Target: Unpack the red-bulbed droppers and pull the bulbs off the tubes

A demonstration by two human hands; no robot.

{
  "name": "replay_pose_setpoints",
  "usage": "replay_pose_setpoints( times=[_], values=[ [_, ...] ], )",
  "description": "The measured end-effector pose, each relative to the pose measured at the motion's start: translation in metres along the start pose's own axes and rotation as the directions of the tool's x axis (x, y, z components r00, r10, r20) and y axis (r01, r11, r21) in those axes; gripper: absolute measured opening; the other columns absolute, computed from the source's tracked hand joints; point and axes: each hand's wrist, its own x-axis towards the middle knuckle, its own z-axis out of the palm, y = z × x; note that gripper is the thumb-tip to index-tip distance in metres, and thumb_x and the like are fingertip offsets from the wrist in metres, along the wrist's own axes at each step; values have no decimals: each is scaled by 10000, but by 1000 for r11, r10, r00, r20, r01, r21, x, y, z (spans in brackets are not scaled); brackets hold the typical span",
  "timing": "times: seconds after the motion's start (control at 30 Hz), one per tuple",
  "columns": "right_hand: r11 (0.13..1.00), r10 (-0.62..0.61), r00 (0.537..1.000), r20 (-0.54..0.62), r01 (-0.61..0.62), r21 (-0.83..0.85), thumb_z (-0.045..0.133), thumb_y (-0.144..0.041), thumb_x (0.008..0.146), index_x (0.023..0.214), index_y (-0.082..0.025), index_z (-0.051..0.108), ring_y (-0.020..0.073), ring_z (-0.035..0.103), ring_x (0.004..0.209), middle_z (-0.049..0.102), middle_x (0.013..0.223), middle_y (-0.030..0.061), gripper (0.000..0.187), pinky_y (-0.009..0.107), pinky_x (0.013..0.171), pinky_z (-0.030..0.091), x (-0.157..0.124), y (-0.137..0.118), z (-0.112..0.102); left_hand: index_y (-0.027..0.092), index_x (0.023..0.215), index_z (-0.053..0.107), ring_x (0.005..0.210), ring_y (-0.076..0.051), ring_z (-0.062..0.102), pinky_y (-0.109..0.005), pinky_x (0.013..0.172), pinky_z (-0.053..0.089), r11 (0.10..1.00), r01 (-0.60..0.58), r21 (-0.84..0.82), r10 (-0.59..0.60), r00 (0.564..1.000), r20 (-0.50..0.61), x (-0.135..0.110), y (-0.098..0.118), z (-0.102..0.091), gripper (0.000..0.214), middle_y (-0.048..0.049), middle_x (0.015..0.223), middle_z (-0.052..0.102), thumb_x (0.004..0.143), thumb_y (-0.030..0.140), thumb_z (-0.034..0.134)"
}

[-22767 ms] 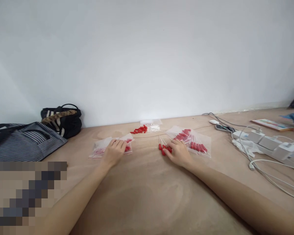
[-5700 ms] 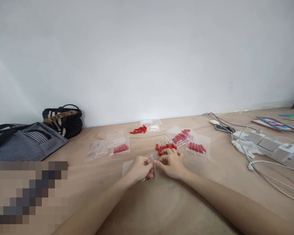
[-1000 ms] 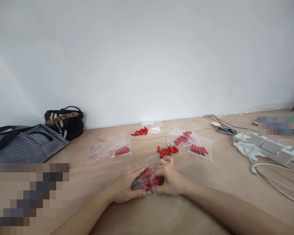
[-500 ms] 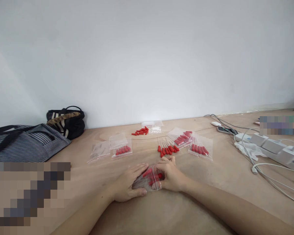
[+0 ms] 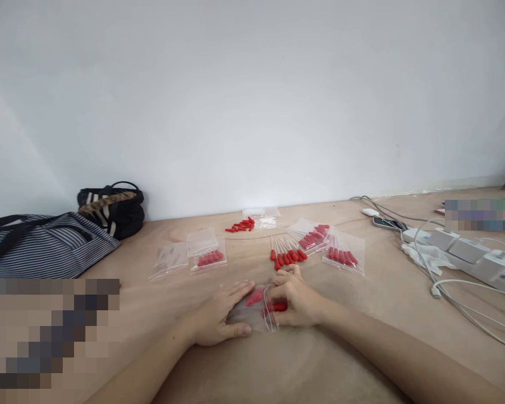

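Observation:
A clear zip bag (image 5: 247,322) lies flat before me, its mouth with the zip strip facing right. My left hand (image 5: 219,314) rests on the bag's left part, fingers stretched and thumb apart, pressing it to the surface. Inside the bag shows a red-headed stick (image 5: 255,296). At the mouth, my right hand (image 5: 298,300) has its fingers closed around another red-headed stick (image 5: 278,307), whose head sticks out partly under the fingers. Just beyond my right hand, several loose red-headed sticks (image 5: 288,258) fan out.
Filled zip bags (image 5: 343,255) lie right of the loose sticks; another filled bag (image 5: 210,259) and flat bags (image 5: 170,259) lie left. Small red pieces (image 5: 240,225) sit near the wall. A striped bag (image 5: 50,244) stands far left; a power strip (image 5: 471,249) with cables lies right.
My right hand's red-headed stick has shifted slightly right at the bag's mouth, and the zip edge has moved a little right. My left hand has stayed in place.

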Motion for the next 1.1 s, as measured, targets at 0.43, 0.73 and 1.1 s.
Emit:
replay_pose_setpoints(
  times=[0.43, 0.73, 1.1],
  values=[
    [997, 43, 993, 106, -49, 58, 650, -299, 633, 734, -214, 635, 139, 529, 757, 627, 741, -28, 133, 343, 843, 218, -2, 1, -13, 210, 1354, 276, 1272, -283, 294, -463, 1039, 257, 999, -25, -22, 24, 999, -26, 0, -1, 0, 759, -98, 1411, 292, 737, 590, 503],
    [992, 99, 983, 156, -110, 62, 579, -254, 679, 689, -201, 638, 111, 539, 678, 624, 735, -28, 80, 260, 759, 338, -16, 29, -45, 199, 1357, 271, 1289, -295, 251, -466, 1052, 232, 999, 29, -33, -30, 999, -14, -4, -7, -4, 755, -91, 1424, 261, 747, 587, 488],
    [947, 315, 915, 252, -322, -13, 659, -394, 631, 703, -200, 601, 112, 508, 603, 592, 674, -23, 215, 210, 530, 321, -12, 39, -44, 205, 1353, 275, 1289, -306, 244, -473, 1040, 246, 997, 63, 33, -61, 996, -72, -9, -20, -11, 751, -109, 1424, 259, 742, 581, 497]
  ],
)
